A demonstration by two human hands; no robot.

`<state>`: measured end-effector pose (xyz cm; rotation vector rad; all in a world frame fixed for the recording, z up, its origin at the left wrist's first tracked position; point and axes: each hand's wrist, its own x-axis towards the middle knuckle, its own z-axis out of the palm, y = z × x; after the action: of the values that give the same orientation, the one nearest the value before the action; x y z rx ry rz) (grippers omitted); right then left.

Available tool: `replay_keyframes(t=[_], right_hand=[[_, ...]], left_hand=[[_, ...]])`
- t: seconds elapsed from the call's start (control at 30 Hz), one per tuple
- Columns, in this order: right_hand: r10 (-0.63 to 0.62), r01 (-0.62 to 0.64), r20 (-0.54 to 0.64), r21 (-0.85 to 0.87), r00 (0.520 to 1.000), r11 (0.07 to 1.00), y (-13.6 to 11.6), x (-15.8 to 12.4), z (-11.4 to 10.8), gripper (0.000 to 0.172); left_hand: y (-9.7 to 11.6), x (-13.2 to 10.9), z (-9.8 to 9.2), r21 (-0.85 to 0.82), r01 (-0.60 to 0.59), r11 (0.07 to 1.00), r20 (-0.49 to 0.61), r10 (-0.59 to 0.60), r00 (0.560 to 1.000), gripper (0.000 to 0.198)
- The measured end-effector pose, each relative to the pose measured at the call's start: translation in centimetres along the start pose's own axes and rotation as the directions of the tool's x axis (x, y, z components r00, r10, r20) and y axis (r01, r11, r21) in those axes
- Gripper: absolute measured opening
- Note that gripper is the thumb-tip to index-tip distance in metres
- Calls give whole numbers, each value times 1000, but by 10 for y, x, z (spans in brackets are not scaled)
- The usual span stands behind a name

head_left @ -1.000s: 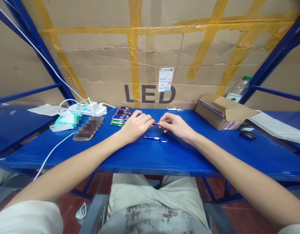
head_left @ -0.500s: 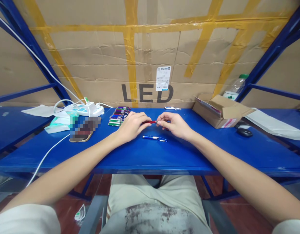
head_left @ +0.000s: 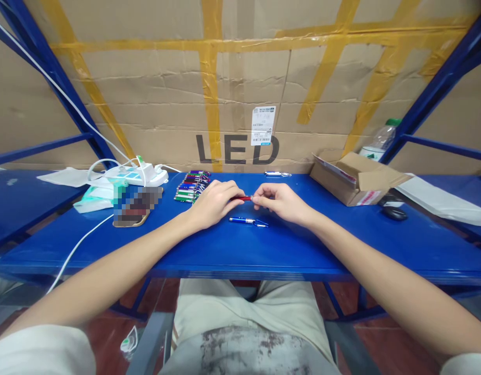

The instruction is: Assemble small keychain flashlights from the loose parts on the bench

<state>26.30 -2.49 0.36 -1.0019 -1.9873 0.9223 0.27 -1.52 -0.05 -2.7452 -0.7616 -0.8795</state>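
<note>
A slim red penlight (head_left: pixel 244 198) lies level between my hands above the blue table. My left hand (head_left: pixel 216 204) is closed on its left part, fingers on top and thumb along the near side. Thumb and fingertips of my right hand (head_left: pixel 280 202) pinch its silvery right end; what that end carries is hidden. Just nearer to me lies a blue penlight (head_left: pixel 244 221) with a carabiner clip on its right. A row of penlights (head_left: pixel 186 192) in several colours sits left of my left hand, partly covered by it. Another blue one (head_left: pixel 275 173) rests by the cardboard wall.
To the left are a white power strip (head_left: pixel 142 174), a phone (head_left: pixel 137 207) partly pixelated, and a green-white packet (head_left: pixel 96 195). On the right stand an open cardboard box (head_left: pixel 353 179), a black mouse (head_left: pixel 394 213) and a plastic bottle (head_left: pixel 381 139). Blue frame posts flank the table (head_left: pixel 287 250).
Both hands keep hold of the red penlight in nearly the same place. The right fingers have shifted slightly at its end. The view has moved a little.
</note>
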Motion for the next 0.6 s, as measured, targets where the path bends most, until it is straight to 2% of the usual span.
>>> replay_keyframes(t=[0.17,0.43,0.5,0.6], right_hand=[[137,-143,40,224,990,964,-4,0,0,38],[240,-278,141,475,960,835,-11,-1,-3,42],[249,-300,168,505,954,809,-10,-1,-4,43],[222,-265,145,500,964,824,-8,0,-3,44]], left_hand=[[4,2,-4,63,-71,996,-45,73,996,23],[7,2,-5,224,-158,962,-204,205,957,20],[7,3,-5,220,-155,963,-210,202,957,20],[6,3,-3,103,-98,990,-203,117,972,21]])
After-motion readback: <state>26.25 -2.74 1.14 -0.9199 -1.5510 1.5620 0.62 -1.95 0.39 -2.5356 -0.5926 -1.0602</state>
